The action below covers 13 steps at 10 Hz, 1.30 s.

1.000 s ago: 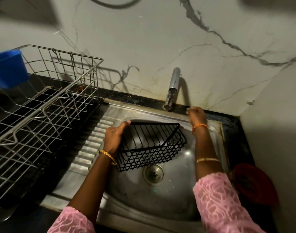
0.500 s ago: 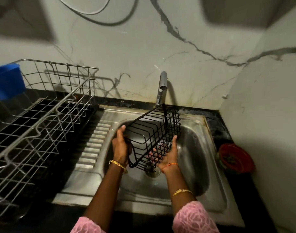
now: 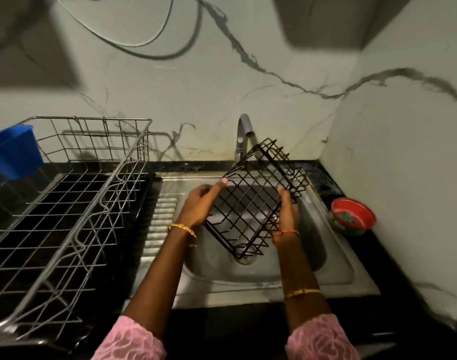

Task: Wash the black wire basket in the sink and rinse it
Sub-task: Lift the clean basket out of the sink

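a person holds the black wire basket (image 3: 250, 201) tilted over the sink (image 3: 334, 271), its far corner raised just in front of the tap (image 3: 241, 136), its low corner above the drain (image 3: 245, 258). the left hand (image 3: 198, 203) grips the basket's left edge, fingers curled round the wire, index tip stretched along the rim. the right hand (image 3: 287, 211) cups the right side, thumb on top, fingers spread beneath the mesh. a steel dish rack (image 3: 66, 203) stands left of the fingers; a red bowl (image 3: 352, 216) sits right of them.
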### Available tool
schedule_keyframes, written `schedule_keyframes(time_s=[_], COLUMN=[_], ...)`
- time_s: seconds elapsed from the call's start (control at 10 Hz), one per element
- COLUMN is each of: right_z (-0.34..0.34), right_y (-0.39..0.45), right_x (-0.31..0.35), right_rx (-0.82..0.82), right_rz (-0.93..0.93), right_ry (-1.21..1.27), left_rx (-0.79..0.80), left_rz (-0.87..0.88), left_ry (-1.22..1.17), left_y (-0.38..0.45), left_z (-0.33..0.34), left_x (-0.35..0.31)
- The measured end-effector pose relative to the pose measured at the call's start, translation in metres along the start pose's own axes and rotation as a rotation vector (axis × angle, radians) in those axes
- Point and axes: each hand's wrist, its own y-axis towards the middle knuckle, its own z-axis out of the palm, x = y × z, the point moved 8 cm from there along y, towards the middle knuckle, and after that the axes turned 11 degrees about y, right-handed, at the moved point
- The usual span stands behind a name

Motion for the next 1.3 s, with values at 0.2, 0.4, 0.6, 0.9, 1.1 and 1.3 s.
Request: schedule_keyframes(time_s=[0.2,0.4,0.6,0.9,1.1,1.3], right_z=[0.000,0.004,0.017,0.108,0.205,0.305], right_y=[0.016,-0.008,-0.014,-0.018,-0.125,-0.212], right_x=[0.004,0.010,0.017,0.063,0.113,0.072], right_rx=[-0.079,-0.068,-0.016,0.306,0.606,0.851], right_rz=[-0.090,-0.090,-0.078,-0.181,-0.211,-0.103], right_ry=[0.003,-0.036,-0.119,-0.130,-0.149,-0.249], left_rx=[0.114,0.192,0.343,0.204,0.183,0.111], left_rz=[0.023,-0.085,-0.113,-0.201,-0.176,-0.253], left_ry=[0.258,0.200,0.424,0.169,0.170,0.234], left_y=[0.009,0.013,-0.006,-0.040,-0.055,-0.067], left_z=[0.004,-0.001,-0.002,-0.067,-0.160,-0.293], left_x=[-0.018,-0.012,-0.014,-0.071,-0.121,-0.103])
